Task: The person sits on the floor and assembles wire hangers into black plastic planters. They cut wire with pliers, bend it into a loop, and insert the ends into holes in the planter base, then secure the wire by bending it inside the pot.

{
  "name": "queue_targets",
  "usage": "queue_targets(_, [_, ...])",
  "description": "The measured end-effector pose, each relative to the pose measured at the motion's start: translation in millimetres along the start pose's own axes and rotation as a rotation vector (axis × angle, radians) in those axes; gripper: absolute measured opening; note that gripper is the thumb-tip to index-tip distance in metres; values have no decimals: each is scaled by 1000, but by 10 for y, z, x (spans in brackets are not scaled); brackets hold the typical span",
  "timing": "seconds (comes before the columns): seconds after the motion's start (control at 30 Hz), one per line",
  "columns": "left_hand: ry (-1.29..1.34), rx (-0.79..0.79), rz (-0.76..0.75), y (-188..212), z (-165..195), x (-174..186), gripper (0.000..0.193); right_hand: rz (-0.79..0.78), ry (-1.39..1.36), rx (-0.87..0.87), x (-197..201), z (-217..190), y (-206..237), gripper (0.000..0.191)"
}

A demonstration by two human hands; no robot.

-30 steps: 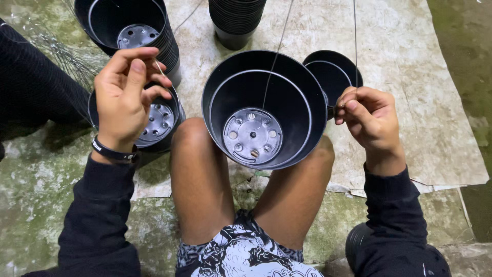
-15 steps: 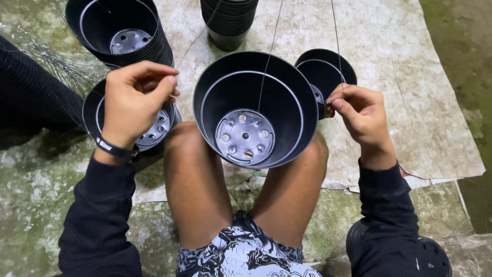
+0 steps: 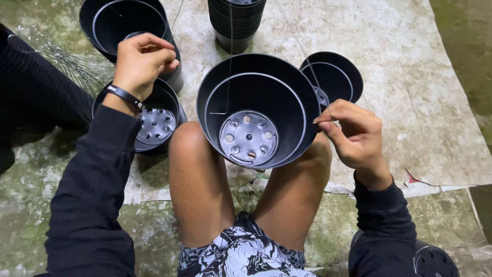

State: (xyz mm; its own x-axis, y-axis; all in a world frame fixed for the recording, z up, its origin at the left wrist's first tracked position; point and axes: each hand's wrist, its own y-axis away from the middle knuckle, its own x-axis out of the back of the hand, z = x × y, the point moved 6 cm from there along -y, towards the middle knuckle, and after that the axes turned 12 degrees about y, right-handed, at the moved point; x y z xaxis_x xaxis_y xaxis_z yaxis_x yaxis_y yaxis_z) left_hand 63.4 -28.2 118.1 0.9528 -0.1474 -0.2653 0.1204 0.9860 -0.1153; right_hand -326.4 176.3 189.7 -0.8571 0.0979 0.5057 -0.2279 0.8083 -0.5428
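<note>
A black plastic pot [image 3: 259, 110] with a perforated grey bottom rests tilted between my bare knees. Thin wire [image 3: 229, 46] runs up from inside it. My right hand [image 3: 353, 136] is beside the pot's right rim, its fingers pinched on a thin wire there. My left hand [image 3: 143, 61] is raised to the left of the pot, fingers curled as if pinching a wire, though I cannot make out the strand in it. It hovers over another black pot [image 3: 154, 123] on the ground.
More black pots: a stack [image 3: 236, 20] at the top, a nested pile [image 3: 120, 20] at top left, one lying on its side [image 3: 335, 77] at right. A bundle of thin wires [image 3: 66, 61] lies left. Pale sheet [image 3: 420, 102] covers mossy concrete.
My left hand has moved up and away from the pot on the ground. My right hand has stayed at the pot's right rim, pinching the wire.
</note>
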Motion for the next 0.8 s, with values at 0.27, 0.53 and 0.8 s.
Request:
queue_targets(0.27, [34,-58,40,-85,-4,68,9,23,-32,-55,56,165,52,6])
queue_targets(0.53, [154,-51,-158,348,231,-542,9,151,-229,-172,113,770,59,7])
queue_targets(0.8, [157,-169,-13,406,7,-731,8,192,-263,-156,7,768,134,7])
